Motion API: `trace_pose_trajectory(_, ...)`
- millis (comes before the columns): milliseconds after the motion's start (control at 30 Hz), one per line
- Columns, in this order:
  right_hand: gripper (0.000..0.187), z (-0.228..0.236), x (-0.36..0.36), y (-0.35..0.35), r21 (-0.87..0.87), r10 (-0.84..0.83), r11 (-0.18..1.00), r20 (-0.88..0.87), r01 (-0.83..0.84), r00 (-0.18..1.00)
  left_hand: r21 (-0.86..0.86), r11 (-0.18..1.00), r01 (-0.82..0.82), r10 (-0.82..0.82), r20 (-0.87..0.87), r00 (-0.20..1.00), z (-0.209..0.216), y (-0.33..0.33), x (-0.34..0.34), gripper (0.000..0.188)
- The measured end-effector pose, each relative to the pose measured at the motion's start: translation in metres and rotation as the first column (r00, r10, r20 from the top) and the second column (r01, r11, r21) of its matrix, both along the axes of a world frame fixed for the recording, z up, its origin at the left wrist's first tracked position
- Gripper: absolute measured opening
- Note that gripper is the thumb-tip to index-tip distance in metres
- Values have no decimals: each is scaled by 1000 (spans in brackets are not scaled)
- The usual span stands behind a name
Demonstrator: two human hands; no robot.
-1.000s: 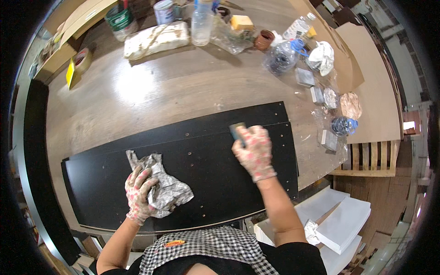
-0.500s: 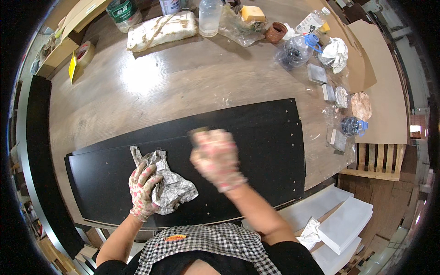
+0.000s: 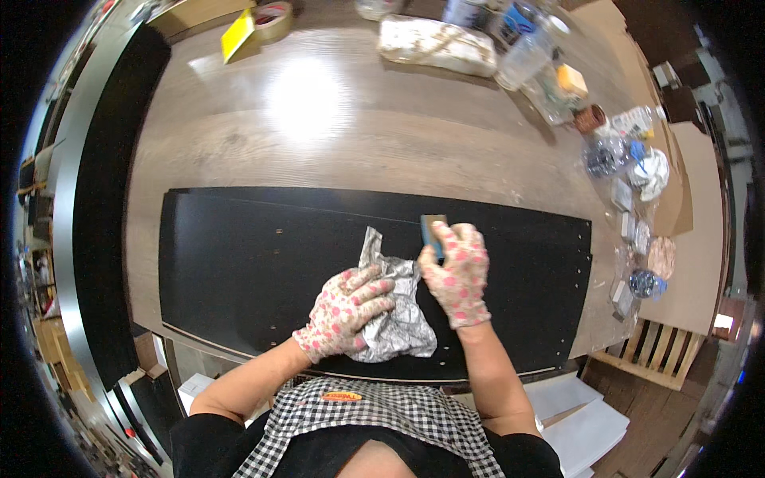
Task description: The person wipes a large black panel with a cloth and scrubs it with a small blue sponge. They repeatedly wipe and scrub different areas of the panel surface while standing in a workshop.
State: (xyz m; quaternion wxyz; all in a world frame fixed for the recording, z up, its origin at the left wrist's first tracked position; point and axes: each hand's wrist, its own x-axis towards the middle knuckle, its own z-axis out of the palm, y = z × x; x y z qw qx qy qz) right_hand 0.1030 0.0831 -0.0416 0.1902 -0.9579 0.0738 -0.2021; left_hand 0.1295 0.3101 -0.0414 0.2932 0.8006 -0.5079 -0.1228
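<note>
A long black board lies across the front of the table, with a second black edge showing along its far side. My left hand, in a white glove with pink dots, rests with spread fingers on a crumpled, grey-streaked rag; whether it is cloth or paper I cannot tell. In a matching glove, my right hand is closed around a small blue-grey sanding block with a brownish end. The block is at the board, just beyond the rag's right side; its underside is hidden.
Along the far right stand a white wrapped bundle, a clear bottle, a brown cup and a blue-capped jug. Tape lies at the far left. White panels are stacked below the table's right edge.
The whole view has swung, shifting the table's things to the right in the picture. My right hand was blurred by motion and now shows sharply. The rag lies at about the same place on the board.
</note>
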Motion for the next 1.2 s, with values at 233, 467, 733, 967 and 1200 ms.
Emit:
trace_pose_trajectory(233, 25, -5, 109, 133, 147, 365, 918, 40, -367, 930, 45, 955, -293, 292, 20, 956, -3, 72, -22, 63)
trace_pose_trajectory(467, 12, -19, 205, 283, 74, 513, 857, -33, -510, 858, 42, 916, -398, 398, 13, 917, -9, 95, -20, 63)
trace_pose_trajectory(733, 22, -15, 154, 157, 108, 509, 853, 39, -510, 860, 129, 903, -409, 407, 40, 912, -10, 79, -18, 69)
trace_pose_trajectory(967, 34, 25, 7, -46, -61, 130, 989, -104, -136, 986, 102, 896, -433, 420, 123, 899, 5, 58, -19, 66)
trace_pose_trajectory(1200, 33, 75, -63, -76, -232, -148, 965, -92, 123, 985, 111, 973, -201, 180, 172, 968, 45, 69, 3, 76)
